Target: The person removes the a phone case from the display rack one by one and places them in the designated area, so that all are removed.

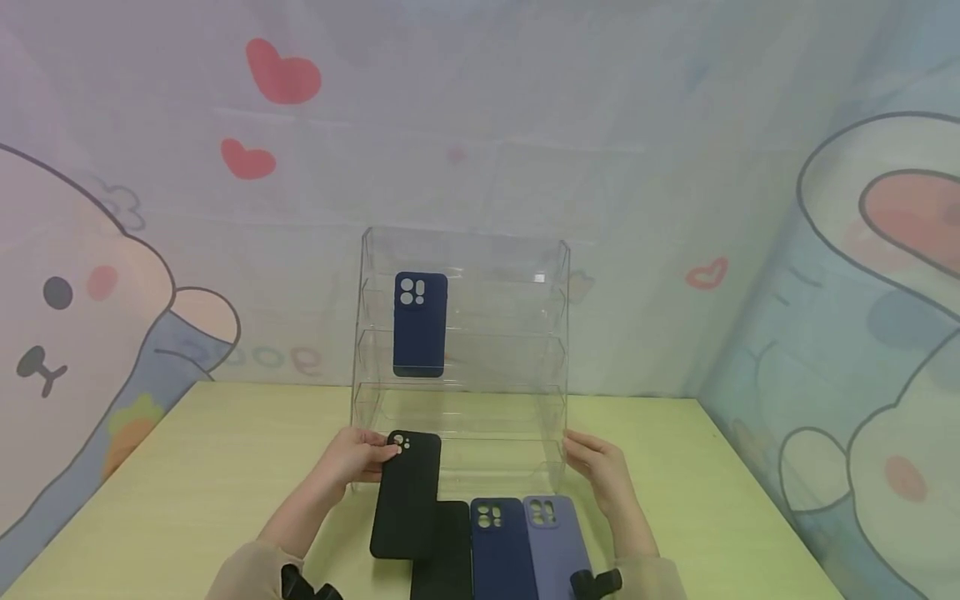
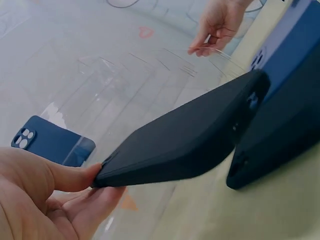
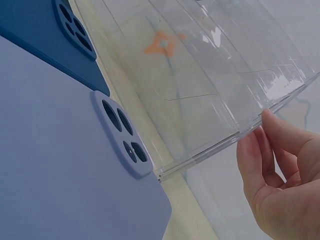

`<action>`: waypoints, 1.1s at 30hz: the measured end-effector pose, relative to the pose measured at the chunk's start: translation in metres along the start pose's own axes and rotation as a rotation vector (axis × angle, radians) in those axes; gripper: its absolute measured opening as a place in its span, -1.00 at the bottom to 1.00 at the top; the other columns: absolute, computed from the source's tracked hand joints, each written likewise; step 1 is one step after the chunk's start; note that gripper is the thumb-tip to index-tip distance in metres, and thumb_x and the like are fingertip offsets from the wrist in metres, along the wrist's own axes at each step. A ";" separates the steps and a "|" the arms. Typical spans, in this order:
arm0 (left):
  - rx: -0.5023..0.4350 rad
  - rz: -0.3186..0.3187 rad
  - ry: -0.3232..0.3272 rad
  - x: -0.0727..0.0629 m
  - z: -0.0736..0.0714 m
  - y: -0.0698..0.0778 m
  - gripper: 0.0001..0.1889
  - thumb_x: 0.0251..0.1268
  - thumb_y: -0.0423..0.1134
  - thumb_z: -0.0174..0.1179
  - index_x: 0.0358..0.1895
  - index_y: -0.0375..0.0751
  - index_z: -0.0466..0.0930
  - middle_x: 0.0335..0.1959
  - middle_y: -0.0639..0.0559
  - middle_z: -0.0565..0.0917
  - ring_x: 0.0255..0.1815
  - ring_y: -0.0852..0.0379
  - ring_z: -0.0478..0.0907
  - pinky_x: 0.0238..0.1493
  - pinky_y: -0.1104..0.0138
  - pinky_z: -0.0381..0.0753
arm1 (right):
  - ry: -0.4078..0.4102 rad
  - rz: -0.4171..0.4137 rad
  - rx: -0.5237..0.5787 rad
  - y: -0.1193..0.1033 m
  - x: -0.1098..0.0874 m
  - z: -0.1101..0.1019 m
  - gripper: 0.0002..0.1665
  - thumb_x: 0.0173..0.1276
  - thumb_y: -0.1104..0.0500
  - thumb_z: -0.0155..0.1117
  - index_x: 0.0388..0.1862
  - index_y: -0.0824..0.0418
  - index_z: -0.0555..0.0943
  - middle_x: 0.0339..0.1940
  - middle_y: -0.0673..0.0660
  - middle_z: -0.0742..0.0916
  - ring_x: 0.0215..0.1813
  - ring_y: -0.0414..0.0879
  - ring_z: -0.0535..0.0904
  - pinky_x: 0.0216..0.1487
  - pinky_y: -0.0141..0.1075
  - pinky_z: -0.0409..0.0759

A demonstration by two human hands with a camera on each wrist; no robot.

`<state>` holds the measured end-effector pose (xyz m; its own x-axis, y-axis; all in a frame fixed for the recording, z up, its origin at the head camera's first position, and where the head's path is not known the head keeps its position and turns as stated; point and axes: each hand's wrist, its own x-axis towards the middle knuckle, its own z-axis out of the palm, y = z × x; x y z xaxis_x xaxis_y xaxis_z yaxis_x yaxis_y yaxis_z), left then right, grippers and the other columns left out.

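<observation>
My left hand (image 1: 363, 457) pinches a black phone case (image 1: 408, 500) by its upper left edge, thumb on one side and fingers on the other. The case is tilted in front of the lower left of a clear tiered display rack (image 1: 510, 386). On the right, my right hand (image 3: 280, 175) grips the rack's side edge between thumb and fingertips. A dark blue phone case (image 1: 420, 325) stands upright in the rack, left of its middle. Another black case (image 1: 444, 550) lies on the table, partly hidden under the held one.
On the pale yellow table (image 1: 247, 450), a second blue case (image 1: 502, 550) and a lavender case (image 1: 558, 542) lie side by side in front of the rack. Behind hangs a cloth backdrop (image 1: 480, 108) with cartoon figures and hearts.
</observation>
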<state>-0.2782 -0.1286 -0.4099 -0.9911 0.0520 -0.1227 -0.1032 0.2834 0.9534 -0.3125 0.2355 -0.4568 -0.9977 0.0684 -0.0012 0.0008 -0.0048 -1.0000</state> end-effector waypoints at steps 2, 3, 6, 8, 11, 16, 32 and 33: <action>0.016 -0.021 0.006 -0.003 -0.001 -0.006 -0.66 0.32 -0.40 0.19 0.02 -0.68 0.52 -0.48 -0.02 0.72 -0.50 0.19 0.65 -0.31 0.26 0.74 | 0.000 0.001 -0.002 0.000 0.000 0.000 -0.51 0.41 0.29 0.21 0.24 0.50 0.45 0.24 0.27 0.61 -0.05 -0.28 0.67 0.02 -0.51 0.61; 0.020 -0.027 0.005 -0.005 -0.001 -0.008 -0.66 0.32 -0.41 0.19 0.02 -0.69 0.51 -0.48 -0.02 0.72 -0.51 0.19 0.64 -0.33 0.27 0.74 | 0.001 0.001 -0.004 0.000 0.000 0.000 -0.51 0.41 0.28 0.22 0.24 0.50 0.45 0.24 0.26 0.61 -0.05 -0.28 0.67 0.01 -0.51 0.61; 0.023 -0.045 0.008 -0.008 -0.002 -0.016 -0.65 0.30 -0.41 0.20 0.00 -0.70 0.51 -0.51 -0.01 0.70 -0.53 0.20 0.62 -0.38 0.31 0.72 | 0.002 0.002 -0.007 0.000 0.000 0.000 -0.51 0.41 0.28 0.22 0.25 0.50 0.45 0.22 0.23 0.62 -0.03 -0.27 0.67 0.02 -0.51 0.60; 0.018 -0.057 0.002 -0.011 -0.003 -0.020 -0.64 0.29 -0.42 0.20 0.02 -0.72 0.49 -0.51 -0.02 0.70 -0.54 0.20 0.62 -0.40 0.32 0.72 | 0.001 0.001 -0.008 -0.001 0.000 0.000 -0.50 0.41 0.28 0.21 0.25 0.50 0.45 0.22 0.21 0.63 -0.02 -0.27 0.67 0.02 -0.51 0.60; 0.016 -0.078 -0.010 -0.014 -0.004 -0.026 -0.60 0.29 -0.42 0.20 0.04 -0.75 0.45 -0.52 -0.03 0.70 -0.54 0.20 0.64 -0.41 0.33 0.72 | -0.002 -0.001 -0.006 -0.001 0.000 0.001 -0.51 0.42 0.28 0.21 0.25 0.50 0.45 0.24 0.23 0.61 -0.02 -0.27 0.67 0.02 -0.51 0.60; 0.003 -0.097 -0.033 -0.017 -0.005 -0.038 -0.63 0.28 -0.44 0.20 0.01 -0.75 0.46 -0.54 -0.01 0.70 -0.54 0.19 0.66 -0.42 0.34 0.71 | -0.007 -0.008 0.003 -0.002 -0.001 0.001 -0.51 0.41 0.30 0.20 0.24 0.52 0.44 0.29 0.32 0.56 -0.02 -0.26 0.67 0.02 -0.51 0.61; 0.019 -0.117 -0.002 -0.023 -0.002 -0.058 -0.68 0.25 -0.44 0.22 -0.08 -0.74 0.51 -0.59 0.01 0.67 -0.61 0.24 0.59 -0.50 0.41 0.67 | 0.000 -0.010 0.012 -0.002 -0.001 0.002 -0.52 0.40 0.31 0.21 0.22 0.55 0.44 0.26 0.32 0.58 -0.01 -0.22 0.68 0.01 -0.50 0.61; 0.022 -0.124 0.010 -0.022 -0.001 -0.059 -0.68 0.24 -0.45 0.22 -0.09 -0.73 0.51 -0.58 0.00 0.66 -0.61 0.24 0.59 -0.50 0.41 0.67 | 0.000 -0.010 0.014 -0.002 -0.001 0.002 -0.52 0.40 0.32 0.21 0.22 0.55 0.45 0.26 0.31 0.59 -0.02 -0.23 0.69 0.00 -0.50 0.62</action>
<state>-0.2503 -0.1477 -0.4631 -0.9716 0.0061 -0.2365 -0.2232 0.3079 0.9249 -0.3114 0.2335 -0.4552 -0.9976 0.0688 0.0085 -0.0098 -0.0182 -0.9998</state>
